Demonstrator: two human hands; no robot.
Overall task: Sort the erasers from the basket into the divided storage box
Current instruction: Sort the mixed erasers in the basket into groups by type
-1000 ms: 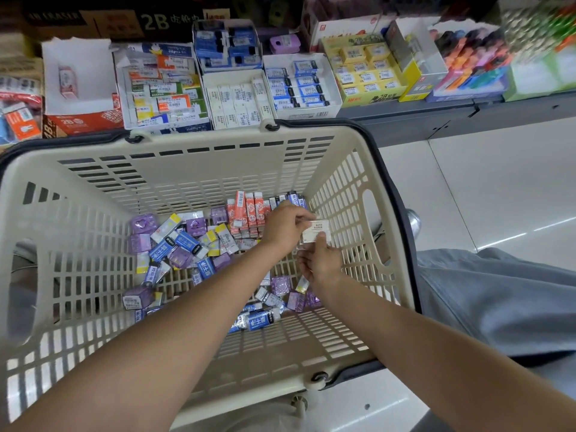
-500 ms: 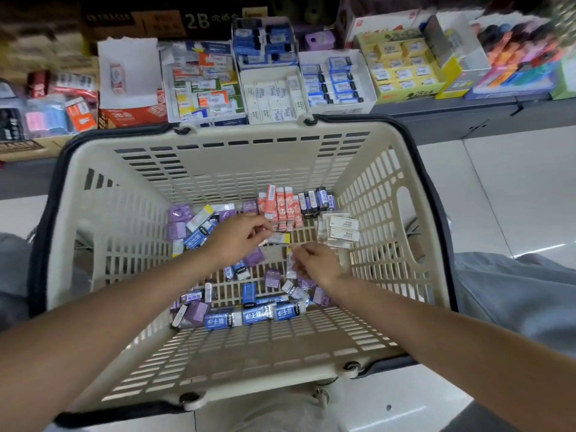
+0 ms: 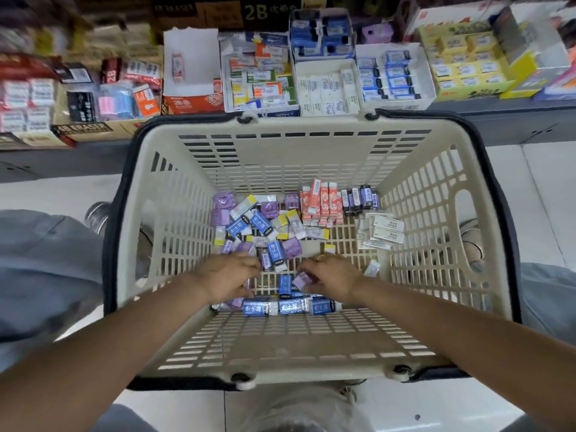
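Sitting on the pale floor [image 3: 467,188] is a big cream basket [image 3: 311,157] with holes in its walls and a dark rim. Behind it runs a long low shelf [image 3: 498,120] full of open boxes [image 3: 394,76] of erasers, some white, some yellow, some blue.

Many small erasers lie on the bottom of the basket. A heap of purple, blue and yellow ones [image 3: 258,222] is on the left. Orange ones [image 3: 322,202] stand in a row at the back, next to dark blue ones [image 3: 360,198]. White ones [image 3: 381,232] lie stacked on the right. Three blue ones [image 3: 290,307] lie in a line at the near wall.

Both arms reach down inside. The left hand [image 3: 227,279] has its fingers curled down on the heap; I cannot tell if it holds anything. The right hand [image 3: 332,280] pinches a purple eraser [image 3: 301,280].
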